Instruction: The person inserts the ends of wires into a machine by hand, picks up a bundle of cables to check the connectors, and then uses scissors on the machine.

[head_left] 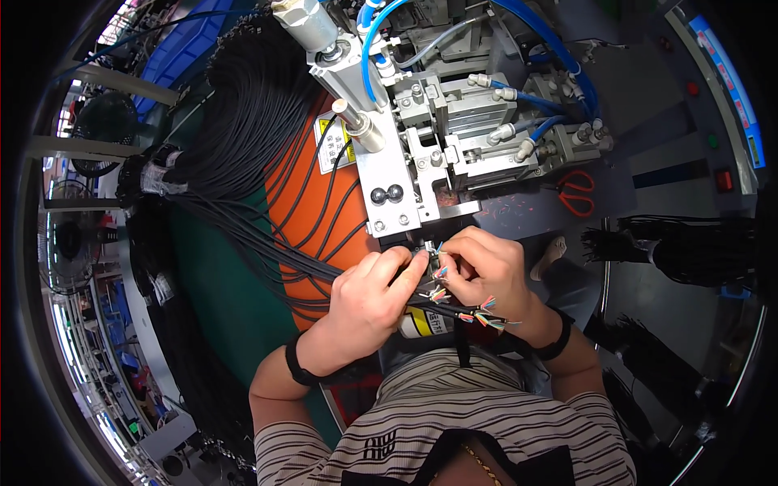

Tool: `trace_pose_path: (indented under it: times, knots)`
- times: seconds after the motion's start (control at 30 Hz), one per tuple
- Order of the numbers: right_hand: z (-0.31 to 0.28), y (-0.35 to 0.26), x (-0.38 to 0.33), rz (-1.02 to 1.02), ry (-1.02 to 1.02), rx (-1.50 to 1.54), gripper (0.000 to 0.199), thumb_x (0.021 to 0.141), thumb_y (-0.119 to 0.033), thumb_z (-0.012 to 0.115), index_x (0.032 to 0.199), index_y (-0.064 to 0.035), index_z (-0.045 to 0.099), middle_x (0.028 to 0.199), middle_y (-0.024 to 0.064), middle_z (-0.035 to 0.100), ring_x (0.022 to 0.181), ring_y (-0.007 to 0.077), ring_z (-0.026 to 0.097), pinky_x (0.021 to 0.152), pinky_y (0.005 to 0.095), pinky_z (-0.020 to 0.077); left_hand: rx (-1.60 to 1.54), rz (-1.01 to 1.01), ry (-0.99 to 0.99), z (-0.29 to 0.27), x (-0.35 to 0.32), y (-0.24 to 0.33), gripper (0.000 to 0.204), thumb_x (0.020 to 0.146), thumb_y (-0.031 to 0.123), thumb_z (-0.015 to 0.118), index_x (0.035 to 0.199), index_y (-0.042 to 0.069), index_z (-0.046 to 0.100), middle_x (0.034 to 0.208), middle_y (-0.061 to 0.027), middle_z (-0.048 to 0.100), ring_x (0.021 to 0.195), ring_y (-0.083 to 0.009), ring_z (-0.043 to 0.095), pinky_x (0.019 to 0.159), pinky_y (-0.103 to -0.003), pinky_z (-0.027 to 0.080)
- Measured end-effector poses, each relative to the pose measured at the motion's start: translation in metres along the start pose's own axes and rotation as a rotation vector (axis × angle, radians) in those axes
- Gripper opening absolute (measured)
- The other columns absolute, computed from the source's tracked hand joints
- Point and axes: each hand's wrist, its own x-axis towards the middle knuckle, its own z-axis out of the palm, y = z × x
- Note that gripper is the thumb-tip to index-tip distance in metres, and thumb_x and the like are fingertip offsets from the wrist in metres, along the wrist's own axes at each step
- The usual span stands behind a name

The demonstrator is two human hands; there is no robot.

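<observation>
My left hand (369,298) is closed in a pinch, its thumb and index tips beside a small pale metal part (430,245) at the machine's near edge. What sits between those fingertips is hidden. Opposite it, my right hand (489,266) has its fingers pressed together on thin coloured wires (441,273). Just below the hands lie black cables (448,309) with stripped ends, where fanned-out coloured wires (487,304) show. More black cables (304,261) run in from the left and pass under my left hand.
A metal pneumatic machine (454,138) with blue hoses (585,85) stands ahead. A thick bundle of black cables (251,105) lies over the orange mat (301,206) at left. Red-handled scissors (576,194) rest at right, and further cable bundles (689,249) hang beyond.
</observation>
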Motion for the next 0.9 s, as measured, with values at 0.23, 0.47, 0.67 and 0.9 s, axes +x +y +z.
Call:
trace_pose_path:
  times: [0.23, 0.47, 0.67, 0.9]
  knots:
    - [0.008, 0.001, -0.003, 0.091, 0.002, 0.027, 0.013, 0.077, 0.005, 0.073, 0.088, 0.0026, 0.068, 0.08, 0.0089, 0.067, 0.051, 0.0117, 0.058, 0.046, 0.025, 0.044, 0.033, 0.069, -0.098, 0.001, -0.003, 0.001, 0.052, 0.069, 0.008, 0.064, 0.119, -0.004, 0.065, 0.094, -0.0098, 0.059, 0.074, -0.0218, 0.058, 0.06, -0.032, 0.051]
    - [0.014, 0.0, -0.005, 0.043, 0.116, -0.023, 0.007, 0.079, 0.0, 0.072, 0.086, -0.0009, 0.069, 0.08, 0.0075, 0.068, 0.05, 0.0178, 0.06, 0.046, 0.0298, 0.0469, 0.06, 0.068, -0.13, 0.001, -0.003, 0.002, 0.053, 0.07, 0.009, 0.063, 0.122, -0.005, 0.065, 0.09, -0.0103, 0.056, 0.072, -0.0227, 0.056, 0.062, -0.032, 0.05]
    - [0.013, 0.002, -0.001, 0.025, 0.086, -0.031, 0.01, 0.079, 0.005, 0.073, 0.088, 0.0025, 0.069, 0.08, 0.0099, 0.068, 0.052, 0.0142, 0.059, 0.046, 0.0259, 0.0451, 0.109, 0.085, -0.098, 0.003, -0.001, 0.003, 0.049, 0.073, 0.009, 0.063, 0.119, -0.008, 0.064, 0.084, -0.0063, 0.052, 0.072, -0.0187, 0.053, 0.055, -0.029, 0.047]
    - [0.019, 0.004, -0.004, 0.054, 0.125, -0.005, 0.008, 0.079, 0.001, 0.074, 0.085, -0.0003, 0.069, 0.079, 0.0076, 0.068, 0.048, 0.0145, 0.058, 0.044, 0.0282, 0.045, 0.102, 0.087, -0.06, 0.008, -0.003, 0.001, 0.048, 0.074, 0.008, 0.062, 0.119, -0.009, 0.064, 0.084, -0.007, 0.052, 0.072, -0.0195, 0.053, 0.057, -0.029, 0.047]
